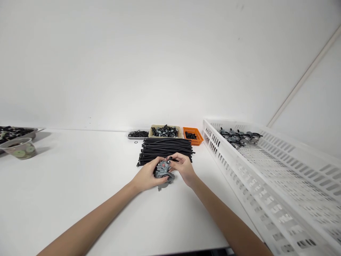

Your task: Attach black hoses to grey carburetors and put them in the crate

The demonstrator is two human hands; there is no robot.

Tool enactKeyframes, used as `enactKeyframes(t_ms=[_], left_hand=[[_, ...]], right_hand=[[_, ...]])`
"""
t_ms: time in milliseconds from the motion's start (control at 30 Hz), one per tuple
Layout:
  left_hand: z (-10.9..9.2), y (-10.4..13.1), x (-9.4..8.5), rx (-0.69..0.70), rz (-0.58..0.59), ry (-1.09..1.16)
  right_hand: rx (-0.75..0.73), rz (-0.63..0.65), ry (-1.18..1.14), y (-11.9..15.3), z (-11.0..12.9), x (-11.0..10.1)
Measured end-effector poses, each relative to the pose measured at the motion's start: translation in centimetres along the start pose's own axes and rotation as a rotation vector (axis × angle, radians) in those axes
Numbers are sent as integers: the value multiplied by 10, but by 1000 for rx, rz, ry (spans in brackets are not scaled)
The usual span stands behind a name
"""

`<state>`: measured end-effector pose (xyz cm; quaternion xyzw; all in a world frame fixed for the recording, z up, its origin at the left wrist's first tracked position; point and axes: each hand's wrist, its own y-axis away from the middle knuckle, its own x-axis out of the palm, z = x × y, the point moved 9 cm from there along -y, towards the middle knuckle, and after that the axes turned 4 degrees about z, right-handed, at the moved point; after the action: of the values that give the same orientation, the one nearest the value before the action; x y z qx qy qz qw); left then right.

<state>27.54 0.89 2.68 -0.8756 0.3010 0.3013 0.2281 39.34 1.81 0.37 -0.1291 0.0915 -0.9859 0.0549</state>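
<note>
Head view: our left fingers [160, 181] hold the carburetor [161, 173]. Our right fingers [178, 156] touch its top; we cannot tell their hold.

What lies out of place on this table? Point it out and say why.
One small black ring lies alone on the white table, just in front of the shallow tray of similar-looking black loops. It looks stray because the loops are gathered in the tray. No clear spill or damage shows elsewhere.
</note>
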Motion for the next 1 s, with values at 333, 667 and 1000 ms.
enactKeyframes(t_ms=[333, 667, 1000], left_hand=[[-2, 1, -1, 11, 9, 8], [14, 2, 6, 9, -22, 579], [2, 14, 51, -154, 71, 1376]], right_hand=[[-50, 256, 78, 8, 11, 19], [-56, 119, -73, 10, 13, 18], [-218, 88, 161, 8, 43, 12]])
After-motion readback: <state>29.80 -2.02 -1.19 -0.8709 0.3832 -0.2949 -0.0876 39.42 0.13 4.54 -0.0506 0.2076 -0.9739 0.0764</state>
